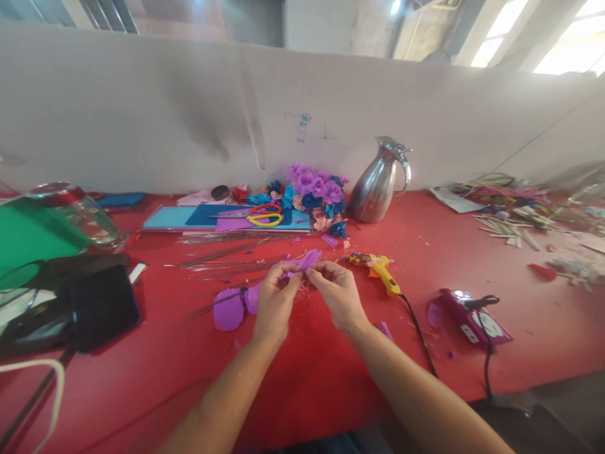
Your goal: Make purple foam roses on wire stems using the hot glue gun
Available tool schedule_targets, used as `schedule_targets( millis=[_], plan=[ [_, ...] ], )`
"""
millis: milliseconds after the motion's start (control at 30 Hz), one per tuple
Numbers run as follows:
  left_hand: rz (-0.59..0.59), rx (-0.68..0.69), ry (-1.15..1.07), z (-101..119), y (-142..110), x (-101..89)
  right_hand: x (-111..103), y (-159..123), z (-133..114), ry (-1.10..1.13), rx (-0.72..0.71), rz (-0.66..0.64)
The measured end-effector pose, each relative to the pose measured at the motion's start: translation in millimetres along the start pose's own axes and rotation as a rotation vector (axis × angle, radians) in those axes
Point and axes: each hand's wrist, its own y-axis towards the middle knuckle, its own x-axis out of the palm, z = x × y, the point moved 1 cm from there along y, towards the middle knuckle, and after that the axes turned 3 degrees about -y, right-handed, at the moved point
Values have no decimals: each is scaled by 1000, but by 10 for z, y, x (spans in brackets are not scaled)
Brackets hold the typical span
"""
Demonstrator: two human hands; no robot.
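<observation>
- Paper (309,260), purple and gathered, perhaps folded though blur hides the detail, is held left of the glue gun (385,277).
- Left hand (278,293) pinches it between thumb and fingers.
- Right hand (338,293), nearer the glue gun, pinches it too.
- Purple pieces (229,309) lie farther left of the glue gun.
- Metal jug (373,186) stands upright behind the glue gun.
- Scissors (265,219) and artificial flowers (317,184) sit behind and left of it.

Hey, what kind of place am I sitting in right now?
Probably a small craft workspace: the red table holds a yellow glue gun, scissors and a bunch of handmade-looking purple flowers.
</observation>
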Motion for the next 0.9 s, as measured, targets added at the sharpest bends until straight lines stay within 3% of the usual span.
schedule_targets(
  millis=[567, 900],
  plan=[
    [-74, -141, -126, 101, -7, 41, -44, 13, -34, 23, 29, -19],
    [-67, -184, -189, 96, 8, 26, -66, -13, -82, 66, 21, -120]
  ],
)
